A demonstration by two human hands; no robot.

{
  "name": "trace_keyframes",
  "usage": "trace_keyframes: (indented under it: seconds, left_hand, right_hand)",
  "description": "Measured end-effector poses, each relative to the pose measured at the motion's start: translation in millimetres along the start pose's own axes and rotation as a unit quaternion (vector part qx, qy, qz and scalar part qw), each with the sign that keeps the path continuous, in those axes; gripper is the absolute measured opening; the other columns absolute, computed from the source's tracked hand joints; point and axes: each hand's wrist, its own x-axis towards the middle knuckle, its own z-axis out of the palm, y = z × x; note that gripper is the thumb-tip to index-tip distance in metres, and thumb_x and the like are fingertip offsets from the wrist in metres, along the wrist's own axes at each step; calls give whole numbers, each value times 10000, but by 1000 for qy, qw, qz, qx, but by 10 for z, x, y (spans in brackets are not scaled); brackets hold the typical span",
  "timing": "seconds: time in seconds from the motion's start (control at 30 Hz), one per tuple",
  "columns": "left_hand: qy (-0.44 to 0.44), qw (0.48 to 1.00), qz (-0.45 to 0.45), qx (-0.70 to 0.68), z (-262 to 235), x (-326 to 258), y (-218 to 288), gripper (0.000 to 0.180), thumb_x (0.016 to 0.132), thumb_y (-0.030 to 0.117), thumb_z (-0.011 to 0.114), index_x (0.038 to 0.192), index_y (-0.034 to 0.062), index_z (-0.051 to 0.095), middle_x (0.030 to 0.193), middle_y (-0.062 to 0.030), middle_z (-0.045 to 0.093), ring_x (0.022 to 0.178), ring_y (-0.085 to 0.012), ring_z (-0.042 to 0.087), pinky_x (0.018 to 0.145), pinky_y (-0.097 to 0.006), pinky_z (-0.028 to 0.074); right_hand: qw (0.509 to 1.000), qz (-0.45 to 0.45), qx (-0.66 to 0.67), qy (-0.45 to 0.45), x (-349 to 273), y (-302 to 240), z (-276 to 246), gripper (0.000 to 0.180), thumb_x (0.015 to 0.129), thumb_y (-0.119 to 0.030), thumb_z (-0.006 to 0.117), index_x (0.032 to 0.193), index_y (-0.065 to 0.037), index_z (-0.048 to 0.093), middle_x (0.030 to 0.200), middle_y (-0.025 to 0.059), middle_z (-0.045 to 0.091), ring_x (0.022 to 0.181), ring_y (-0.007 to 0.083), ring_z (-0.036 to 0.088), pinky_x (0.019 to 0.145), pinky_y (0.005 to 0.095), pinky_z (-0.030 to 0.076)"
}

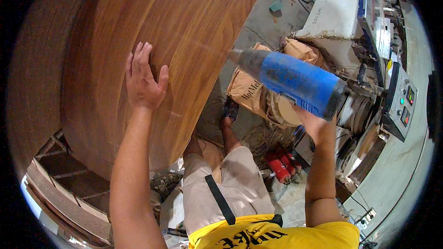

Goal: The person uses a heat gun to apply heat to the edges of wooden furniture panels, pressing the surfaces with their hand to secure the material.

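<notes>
My left hand (146,80) lies flat on a large brown wood-grain panel (194,23), fingers stretched out and thumb apart. The panel fills the upper left, its right edge running slantwise down toward my legs. My right hand (316,122) is closed around the handle of a blue heat gun (297,78) with a dark, scuffed nose. The narrow tip of the gun points left and is close to the panel's right edge; whether it touches cannot be told. The gun's body partly hides my right fingers.
Brown paper sacks (246,93) stand on the floor beyond my feet. Red cylinders (279,166) lie right of my legs. A machine with a control panel (400,101) and rolls of edging strip (353,110) is at the right. Stacked boards (69,198) are at lower left.
</notes>
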Motion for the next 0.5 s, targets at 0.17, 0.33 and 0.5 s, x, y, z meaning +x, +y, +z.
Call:
trace_keyframes:
  seconds: [0.17, 0.33, 0.5]
  left_hand:
    - [1, 1000, 2, -5, -20, -6, -10, 647, 994, 281, 641, 1568, 89, 412, 1598, -139, 484, 1518, -324, 417, 1277, -496, 285]
    - [-4, 1000, -4, -4, -31, 7, -7, 638, 1000, 282, 646, 1563, 86, 420, 1598, -136, 484, 1511, -328, 423, 1276, -497, 289]
    - [2, 1000, 2, 0, -20, 2, -2, 633, 1003, 293, 650, 1558, 85, 426, 1596, -129, 487, 1505, -324, 430, 1276, -495, 290]
  right_hand:
    - [995, -71, -59, -37, 30, 9, -100, 741, 714, -218, 968, 1331, -29, 604, 1213, 147, 726, 1112, 290, 709, 998, 412, 547]
    - [997, -68, 2, -38, 10, 16, -179, 612, 763, -158, 932, 1285, -20, 643, 1141, 135, 748, 1036, 280, 727, 952, 406, 565]
    - [998, -22, 58, -30, 175, -91, 16, 400, 873, -143, 848, 1213, -7, 687, 1034, 155, 766, 938, 317, 729, 885, 426, 568]
